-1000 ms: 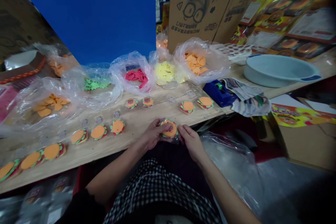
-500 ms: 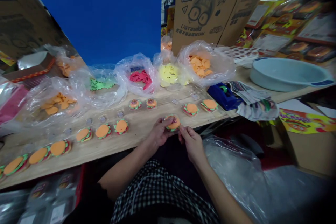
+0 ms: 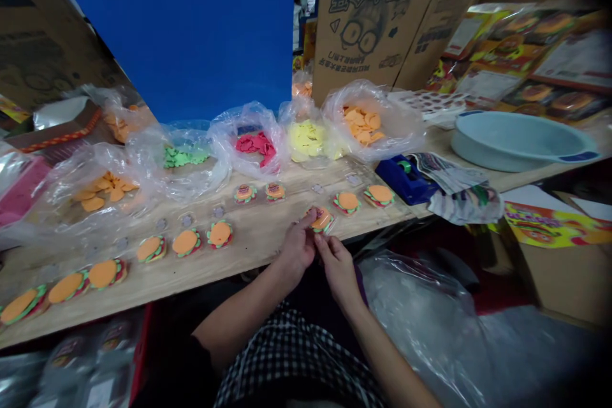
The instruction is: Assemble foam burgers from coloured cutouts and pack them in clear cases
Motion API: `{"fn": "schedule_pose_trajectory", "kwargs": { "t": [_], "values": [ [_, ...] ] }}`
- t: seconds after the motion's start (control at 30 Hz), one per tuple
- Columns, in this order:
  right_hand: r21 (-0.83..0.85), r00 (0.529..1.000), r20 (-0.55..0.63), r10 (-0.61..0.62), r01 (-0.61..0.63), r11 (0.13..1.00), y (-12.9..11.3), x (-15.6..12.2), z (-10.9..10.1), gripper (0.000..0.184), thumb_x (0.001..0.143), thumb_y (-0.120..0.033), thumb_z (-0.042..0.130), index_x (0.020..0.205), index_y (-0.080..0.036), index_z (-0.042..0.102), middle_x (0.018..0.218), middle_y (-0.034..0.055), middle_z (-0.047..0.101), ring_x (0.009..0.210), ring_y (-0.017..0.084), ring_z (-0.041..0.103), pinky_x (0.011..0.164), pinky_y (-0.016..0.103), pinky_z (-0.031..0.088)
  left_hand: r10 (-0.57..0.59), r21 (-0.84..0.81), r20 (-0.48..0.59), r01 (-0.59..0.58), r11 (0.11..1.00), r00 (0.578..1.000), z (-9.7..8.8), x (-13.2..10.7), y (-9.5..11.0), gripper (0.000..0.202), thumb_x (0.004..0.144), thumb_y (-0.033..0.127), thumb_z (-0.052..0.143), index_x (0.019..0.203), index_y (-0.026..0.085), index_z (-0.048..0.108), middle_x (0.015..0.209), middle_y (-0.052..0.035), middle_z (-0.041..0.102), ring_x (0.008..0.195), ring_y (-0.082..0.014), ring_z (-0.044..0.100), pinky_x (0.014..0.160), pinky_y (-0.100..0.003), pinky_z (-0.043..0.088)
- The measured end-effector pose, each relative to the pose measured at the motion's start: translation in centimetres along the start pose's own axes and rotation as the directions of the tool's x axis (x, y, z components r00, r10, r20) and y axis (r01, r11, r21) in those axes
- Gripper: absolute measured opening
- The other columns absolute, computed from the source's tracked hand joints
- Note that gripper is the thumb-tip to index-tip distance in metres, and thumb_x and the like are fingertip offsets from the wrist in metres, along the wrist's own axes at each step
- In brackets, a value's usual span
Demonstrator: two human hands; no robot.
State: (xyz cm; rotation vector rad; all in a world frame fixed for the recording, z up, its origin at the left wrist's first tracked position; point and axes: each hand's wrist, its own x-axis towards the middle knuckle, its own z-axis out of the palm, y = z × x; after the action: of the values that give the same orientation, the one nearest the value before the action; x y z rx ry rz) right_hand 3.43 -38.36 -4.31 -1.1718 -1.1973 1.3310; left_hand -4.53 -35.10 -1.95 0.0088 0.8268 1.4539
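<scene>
A small foam burger piece (image 3: 321,218) with an orange top and green and red edges lies on the wooden board (image 3: 248,236) near its front edge. My left hand (image 3: 296,248) has its fingers curled, thumb and forefinger pinching the burger's left edge. My right hand (image 3: 335,262) sits just below and right of it, fingertips closed at the burger's lower edge. More finished burgers (image 3: 186,241) lie in rows across the board. Behind them stand open plastic bags of foam shapes: orange (image 3: 98,188), green (image 3: 184,155), red (image 3: 255,142), yellow (image 3: 308,137), orange (image 3: 366,121).
A blue tape dispenser (image 3: 404,177) and printed paper cards (image 3: 459,188) lie at the board's right end. A pale blue basin (image 3: 519,140) stands on the right, cardboard boxes (image 3: 377,13) behind, a blue panel (image 3: 191,32) at the back, clear plastic sheeting (image 3: 430,312) below right.
The burger piece went from being held up in front of me in both hands to lying on the board, slightly farther away. Both hands followed it forward.
</scene>
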Motion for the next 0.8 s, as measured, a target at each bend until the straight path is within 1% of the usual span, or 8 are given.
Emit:
{"fn": "schedule_pose_trajectory", "kwargs": {
  "t": [0.1, 0.2, 0.27, 0.37, 0.47, 0.6, 0.73, 0.8],
  "values": [
    [0.010, 0.995, -0.055, -0.079, 0.079, 0.997, -0.2, -0.3, 0.3, 0.025, 0.077, -0.043, 0.050, 0.069, -0.019, 0.051, 0.064, -0.0036, 0.047, 0.061, 0.012, 0.042, 0.058, 0.023, 0.035, 0.050, -0.050, -0.001, -0.050, 0.997, 0.999, 0.6, -0.3, -0.7, 0.021, 0.060, 0.017, 0.069, 0.079, 0.011, 0.061, 0.076, -0.0023, 0.063, 0.068, -0.0100, 0.058, 0.070, -0.022, 0.045],
    [0.003, 0.987, -0.072, -0.140, 0.141, 0.990, -0.1, -0.5, 0.0, 0.023, 0.078, -0.040, 0.049, 0.071, -0.019, 0.052, 0.067, -0.0030, 0.049, 0.064, 0.012, 0.043, 0.062, 0.024, 0.036, 0.020, -0.041, -0.004, -0.020, 0.999, 1.000, 0.6, -0.6, -1.2, 0.020, 0.061, 0.017, 0.068, 0.079, 0.013, 0.061, 0.075, -0.0007, 0.063, 0.063, -0.0084, 0.056, 0.065, -0.020, 0.044],
    [-0.007, 0.985, -0.070, -0.156, 0.156, 0.988, 0.2, -0.5, -0.2, 0.022, 0.078, -0.040, 0.049, 0.072, -0.019, 0.053, 0.069, -0.0020, 0.050, 0.066, 0.013, 0.044, 0.063, 0.024, 0.037, -0.007, -0.044, 0.006, 0.007, 0.999, 1.000, 0.3, -0.7, -1.2, 0.020, 0.061, 0.017, 0.068, 0.079, 0.014, 0.061, 0.076, -0.0002, 0.063, 0.063, -0.0083, 0.056, 0.064, -0.020, 0.044],
    [-0.013, 0.989, -0.010, -0.149, 0.149, 0.989, 0.5, -0.4, -0.6, 0.022, 0.078, -0.040, 0.048, 0.073, -0.019, 0.052, 0.071, -0.0010, 0.051, 0.069, 0.014, 0.045, 0.066, 0.026, 0.037, -0.023, -0.039, 0.030, 0.024, 0.999, 0.999, 0.0, -0.7, -1.1, 0.020, 0.060, 0.018, 0.068, 0.078, 0.014, 0.060, 0.075, -0.0007, 0.062, 0.063, -0.0090, 0.056, 0.063, -0.020, 0.044],
    [-0.025, 0.993, 0.019, -0.117, 0.118, 0.993, 0.4, -0.2, -0.9, 0.024, 0.078, -0.042, 0.047, 0.070, -0.020, 0.049, 0.067, -0.0023, 0.047, 0.065, 0.013, 0.043, 0.063, 0.025, 0.037, 0.046, 0.012, 0.040, -0.047, 0.999, 0.998, 0.1, -0.8, -0.9, 0.023, 0.059, 0.020, 0.069, 0.078, 0.014, 0.058, 0.075, -0.0006, 0.061, 0.065, -0.0098, 0.056, 0.064, -0.022, 0.044],
    [0.000, 0.986, -0.112, -0.123, 0.124, 0.992, -0.1, -0.2, -0.8, 0.026, 0.078, -0.043, 0.047, 0.066, -0.020, 0.046, 0.060, -0.0039, 0.040, 0.058, 0.012, 0.038, 0.056, 0.024, 0.035, 0.176, 0.032, 0.082, -0.179, 0.983, 0.981, 0.9, -1.5, -1.2, 0.029, 0.057, 0.021, 0.072, 0.078, 0.015, 0.053, 0.078, 0.0010, 0.060, 0.071, -0.0100, 0.058, 0.069, -0.023, 0.044],
    [0.082, 0.964, -0.204, -0.170, 0.190, 0.978, 0.2, -0.5, -0.8, 0.023, 0.077, -0.041, 0.051, 0.068, -0.019, 0.049, 0.060, -0.0036, 0.042, 0.058, 0.011, 0.038, 0.055, 0.024, 0.034, 0.186, 0.036, 0.120, -0.192, 0.981, 0.975, 1.7, -2.6, -1.6, 0.034, 0.056, 0.021, 0.073, 0.080, 0.017, 0.048, 0.080, 0.0013, 0.059, 0.072, -0.0111, 0.058, 0.068, -0.024, 0.045],
    [0.087, 0.970, -0.168, -0.177, 0.193, 0.977, 0.5, -0.6, -1.2, 0.023, 0.078, -0.040, 0.050, 0.066, -0.020, 0.048, 0.060, -0.0035, 0.042, 0.057, 0.011, 0.038, 0.056, 0.024, 0.034, 0.198, 0.071, 0.170, -0.213, 0.975, 0.965, 1.7, -3.0, -1.4, 0.036, 0.058, 0.021, 0.072, 0.083, 0.018, 0.046, 0.081, 0.0013, 0.058, 0.072, -0.0114, 0.058, 0.068, -0.025, 0.045]
  ]
}}
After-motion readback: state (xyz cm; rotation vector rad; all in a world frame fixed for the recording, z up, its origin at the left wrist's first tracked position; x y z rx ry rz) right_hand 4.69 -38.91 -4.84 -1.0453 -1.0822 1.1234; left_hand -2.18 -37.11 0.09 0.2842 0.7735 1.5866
